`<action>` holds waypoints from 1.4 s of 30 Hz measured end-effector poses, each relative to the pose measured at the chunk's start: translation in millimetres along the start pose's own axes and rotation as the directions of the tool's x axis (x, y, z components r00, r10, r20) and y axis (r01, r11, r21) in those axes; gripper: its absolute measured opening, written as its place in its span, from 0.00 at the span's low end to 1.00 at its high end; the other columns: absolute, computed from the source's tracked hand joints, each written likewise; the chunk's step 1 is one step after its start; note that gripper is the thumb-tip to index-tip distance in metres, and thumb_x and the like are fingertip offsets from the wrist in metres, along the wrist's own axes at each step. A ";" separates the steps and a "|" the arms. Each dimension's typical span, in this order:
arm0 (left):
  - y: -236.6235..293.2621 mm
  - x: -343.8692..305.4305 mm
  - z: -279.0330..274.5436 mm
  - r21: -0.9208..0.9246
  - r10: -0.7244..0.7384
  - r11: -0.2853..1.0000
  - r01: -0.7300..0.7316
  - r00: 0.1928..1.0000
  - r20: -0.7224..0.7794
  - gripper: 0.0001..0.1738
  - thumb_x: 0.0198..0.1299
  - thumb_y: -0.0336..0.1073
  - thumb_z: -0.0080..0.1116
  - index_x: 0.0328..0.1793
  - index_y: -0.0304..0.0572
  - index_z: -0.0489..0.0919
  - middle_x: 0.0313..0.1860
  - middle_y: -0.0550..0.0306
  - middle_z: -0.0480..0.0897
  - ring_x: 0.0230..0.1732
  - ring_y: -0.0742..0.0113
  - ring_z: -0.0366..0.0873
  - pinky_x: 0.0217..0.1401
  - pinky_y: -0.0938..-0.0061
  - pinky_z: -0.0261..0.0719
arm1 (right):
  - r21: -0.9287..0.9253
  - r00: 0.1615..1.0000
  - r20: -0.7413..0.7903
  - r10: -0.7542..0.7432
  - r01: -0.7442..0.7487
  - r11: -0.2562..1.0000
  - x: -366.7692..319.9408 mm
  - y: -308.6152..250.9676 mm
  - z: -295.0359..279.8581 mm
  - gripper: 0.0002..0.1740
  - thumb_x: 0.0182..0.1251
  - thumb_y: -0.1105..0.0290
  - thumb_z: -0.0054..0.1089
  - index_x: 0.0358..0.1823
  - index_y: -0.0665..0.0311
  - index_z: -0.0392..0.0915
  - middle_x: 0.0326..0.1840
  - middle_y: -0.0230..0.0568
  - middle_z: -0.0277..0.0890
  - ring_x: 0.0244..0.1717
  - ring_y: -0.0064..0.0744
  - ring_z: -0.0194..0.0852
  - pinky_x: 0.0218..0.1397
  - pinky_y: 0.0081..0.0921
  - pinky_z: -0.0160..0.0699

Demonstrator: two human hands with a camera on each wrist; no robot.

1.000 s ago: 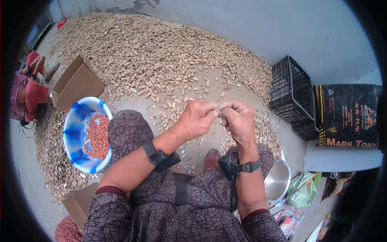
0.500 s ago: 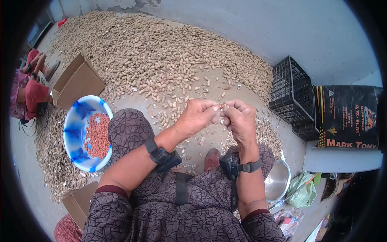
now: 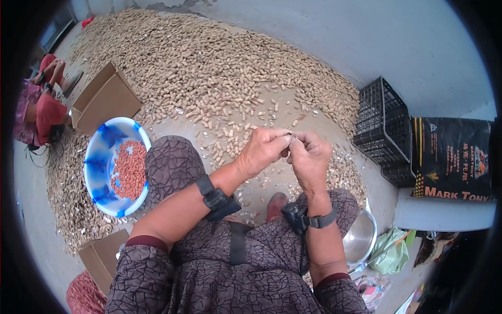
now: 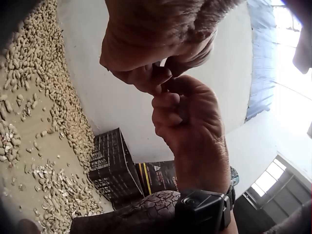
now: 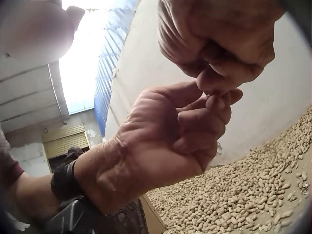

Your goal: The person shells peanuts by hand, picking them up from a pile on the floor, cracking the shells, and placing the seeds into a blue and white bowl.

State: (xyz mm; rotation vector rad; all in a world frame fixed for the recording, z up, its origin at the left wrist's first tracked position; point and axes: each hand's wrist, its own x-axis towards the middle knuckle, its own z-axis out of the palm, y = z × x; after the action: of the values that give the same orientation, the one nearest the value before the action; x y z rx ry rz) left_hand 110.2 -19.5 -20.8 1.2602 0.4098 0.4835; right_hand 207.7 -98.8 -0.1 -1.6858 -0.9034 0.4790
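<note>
In the head view, my left hand [image 3: 263,152] and my right hand [image 3: 310,159] meet fingertip to fingertip above the floor between my knees. Both pinch a small peanut piece [image 3: 289,134], mostly hidden by thumbs and fingers. The left wrist view shows the right hand [image 4: 187,117] below the left hand [image 4: 158,39], their tips touching. From the right wrist, the left hand [image 5: 165,131] has its fingers curled against the right hand [image 5: 222,39]. Unshelled peanuts [image 3: 193,68] lie in a wide heap beyond the hands.
A blue-and-white basin [image 3: 97,191] with red kernels [image 3: 129,170] stands left of my knee. Cardboard boxes [image 3: 107,99], another seated person [image 3: 44,112] and shells [image 3: 63,199] are at the left. Black crates [image 3: 384,131], a printed sack [image 3: 452,157] and a metal bowl [image 3: 360,238] stand right.
The hands have drawn closer together at the fingertips, and the reddish kernel seen between them half a second ago is now hidden. The head view has shifted slightly.
</note>
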 end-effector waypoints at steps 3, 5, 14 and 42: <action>-7.8 3.5 2.3 0.060 0.075 0.995 -0.073 0.997 -0.035 0.17 0.61 0.37 0.42 0.45 0.32 0.77 0.20 0.66 0.71 0.17 0.85 0.59 0.18 0.88 0.57 | 0.115 0.995 0.034 0.094 -0.098 0.989 0.1 -9.7 -3.1 0.06 0.52 0.78 0.49 0.26 0.73 0.75 0.16 0.33 0.72 0.15 0.15 0.64 0.17 0.13 0.63; -5.2 2.4 2.9 0.030 0.018 0.999 -0.016 0.999 -0.043 0.17 0.61 0.38 0.42 0.45 0.33 0.77 0.20 0.66 0.71 0.16 0.84 0.59 0.18 0.88 0.57 | 0.157 0.988 0.065 0.139 -0.148 0.977 1.5 -11.1 -7.3 0.06 0.52 0.78 0.49 0.26 0.73 0.75 0.17 0.34 0.72 0.15 0.15 0.65 0.17 0.13 0.63; -10.2 2.3 1.0 -0.314 -0.069 0.947 0.072 0.997 0.020 0.14 0.61 0.37 0.43 0.39 0.33 0.75 0.19 0.63 0.71 0.14 0.82 0.59 0.15 0.88 0.54 | 0.276 0.969 0.130 0.211 -0.239 0.931 4.6 -14.0 -12.4 0.05 0.52 0.78 0.49 0.27 0.72 0.74 0.18 0.34 0.71 0.14 0.15 0.63 0.15 0.11 0.59; -20.0 6.9 -1.1 -0.625 -0.098 0.777 0.073 0.995 -0.006 0.19 0.63 0.42 0.39 0.45 0.32 0.73 0.23 0.63 0.71 0.17 0.82 0.61 0.16 0.89 0.54 | 0.121 0.997 0.081 -0.005 -0.005 0.993 -1.6 -13.0 -6.7 0.03 0.54 0.77 0.53 0.28 0.70 0.70 0.21 0.36 0.74 0.14 0.17 0.68 0.15 0.13 0.64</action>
State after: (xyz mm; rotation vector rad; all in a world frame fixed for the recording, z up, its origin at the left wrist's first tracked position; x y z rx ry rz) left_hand 117.7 -19.4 -40.6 0.5790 0.2982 0.5110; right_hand 207.2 -103.0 13.9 -1.5655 -0.9146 0.5943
